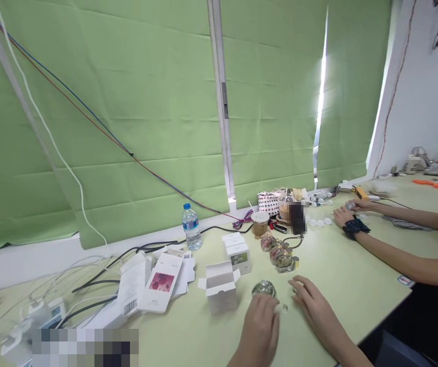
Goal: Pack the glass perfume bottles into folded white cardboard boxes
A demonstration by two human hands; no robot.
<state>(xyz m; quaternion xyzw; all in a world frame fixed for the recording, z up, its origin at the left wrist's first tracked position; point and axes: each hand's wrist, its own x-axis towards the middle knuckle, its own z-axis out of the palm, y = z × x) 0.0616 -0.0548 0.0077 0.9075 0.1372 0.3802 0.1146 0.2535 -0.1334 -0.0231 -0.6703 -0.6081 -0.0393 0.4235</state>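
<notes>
A round glass bottle (264,288) with greenish contents stands on the pale table, with the fingers of my left hand (260,321) closed at its near side. To its right, my right hand (312,306) rests low over the table, fingers partly spread; its fingertips touch or hover by a small item I cannot make out. Between the hands lies a small round greenish piece (285,307). An open white box (221,290) stands left of the bottle with its flaps up. Behind the hands is a group of similar glass bottles (284,261) with pink and green contents.
Closed white boxes (237,255), a water bottle (191,229) and a lidded cup (260,224) stand farther back. Flattened cartons (163,280) and cables lie left. At right, another person's hands (344,215) hold a small clear object near white round caps (320,223).
</notes>
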